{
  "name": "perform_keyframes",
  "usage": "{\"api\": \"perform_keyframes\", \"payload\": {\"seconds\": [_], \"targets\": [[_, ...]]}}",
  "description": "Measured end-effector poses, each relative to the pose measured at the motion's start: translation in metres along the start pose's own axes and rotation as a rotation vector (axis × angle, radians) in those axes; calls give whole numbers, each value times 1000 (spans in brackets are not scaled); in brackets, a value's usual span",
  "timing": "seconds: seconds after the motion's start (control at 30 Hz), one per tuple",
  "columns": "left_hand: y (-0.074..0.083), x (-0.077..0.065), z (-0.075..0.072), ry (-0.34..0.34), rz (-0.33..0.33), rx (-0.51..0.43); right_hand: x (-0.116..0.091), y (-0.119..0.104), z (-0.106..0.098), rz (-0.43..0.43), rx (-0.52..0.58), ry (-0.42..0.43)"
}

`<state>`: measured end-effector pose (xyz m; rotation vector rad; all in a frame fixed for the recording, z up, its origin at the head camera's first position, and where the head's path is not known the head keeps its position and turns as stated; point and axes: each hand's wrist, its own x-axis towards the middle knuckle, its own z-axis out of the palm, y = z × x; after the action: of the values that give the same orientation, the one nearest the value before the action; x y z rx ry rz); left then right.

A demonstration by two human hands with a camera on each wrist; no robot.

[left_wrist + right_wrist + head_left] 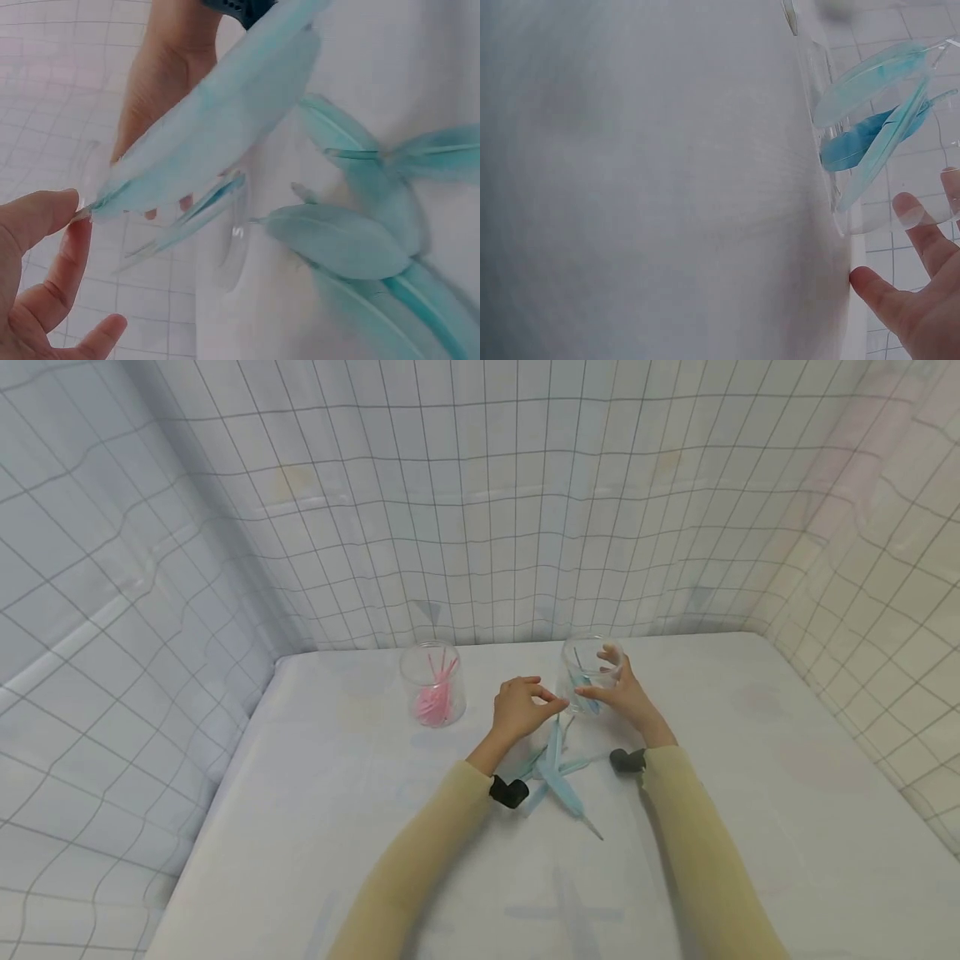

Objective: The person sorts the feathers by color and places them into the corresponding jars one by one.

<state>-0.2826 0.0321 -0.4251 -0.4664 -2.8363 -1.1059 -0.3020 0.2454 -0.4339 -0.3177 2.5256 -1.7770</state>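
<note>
My left hand [553, 700] pinches the quill tip of a light blue feather [555, 739] between thumb and fingertip; the vane hangs toward the table. In the left wrist view the pinching hand [75, 215] is at the left edge, and the feather [217, 127] stretches up to the right. My right hand [600, 675] is curled round a clear cup [576, 664] just right of the feather's tip. The cup [877, 112] holds a few blue feathers, with the right hand's fingers [915, 225] against its wall. More blue feathers [558, 777] lie loose on the white table between my forearms.
A second clear cup [433, 685] with pink feathers stands left of my left hand. The white table [750, 760] is enclosed by checked curtain walls [480, 510] at the back and sides. Loose blue feathers [345, 240] lie below the left wrist.
</note>
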Motion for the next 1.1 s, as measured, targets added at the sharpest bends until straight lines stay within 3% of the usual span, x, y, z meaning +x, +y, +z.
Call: {"api": "perform_keyframes", "payload": {"seconds": [0.33,0.73,0.97,1.1], "targets": [[13,14,-19,203,68,-192,1,0,0,7,10,2],[43,50,-27,393,161,-599,2,4,-2,15,7,6],[48,73,-27,437,96,-848,4,4,-1,11,4,7],[43,79,-19,419,-4,-886,3,4,0,12,13,7]]}}
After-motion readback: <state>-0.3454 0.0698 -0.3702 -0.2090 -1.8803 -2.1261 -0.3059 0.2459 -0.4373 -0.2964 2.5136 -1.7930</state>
